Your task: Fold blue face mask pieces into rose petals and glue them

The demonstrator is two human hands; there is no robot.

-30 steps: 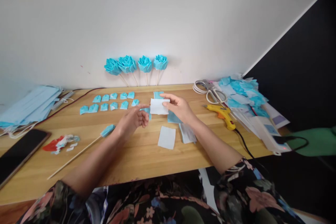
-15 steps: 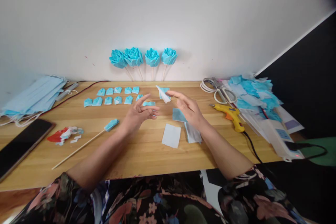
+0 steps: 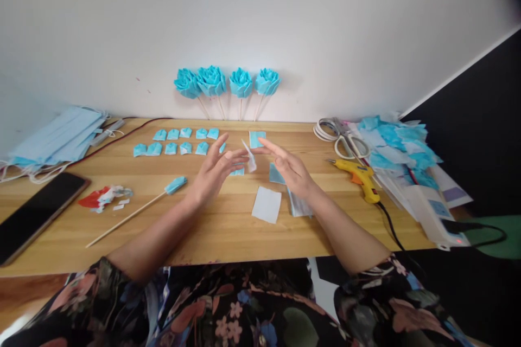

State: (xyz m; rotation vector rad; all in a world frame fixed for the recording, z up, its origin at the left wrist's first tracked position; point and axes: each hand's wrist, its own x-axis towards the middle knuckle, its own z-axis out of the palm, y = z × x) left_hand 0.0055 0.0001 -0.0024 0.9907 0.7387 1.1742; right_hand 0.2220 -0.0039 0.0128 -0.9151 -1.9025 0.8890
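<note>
Piece [image 3: 250, 158], white, thin: nearly edge-on, raised between the hands, beside the left fingertips. Best handled by its edges, lightly, creases kept straight; a hard pinch would likely crumple it.
Left hand [image 3: 215, 174]: fingers spread; whether they pinch the piece, cannot tell.
Right hand [image 3: 292, 172]: fingers extended, loosely open, nothing seen pinched.
Change: piece, earlier face-on in the right hand's pinch, now turned and nearer the left.

Wooden table [image 3: 211, 238] (phone [image 3: 38, 217], scissors [image 3: 345, 138]).
</note>
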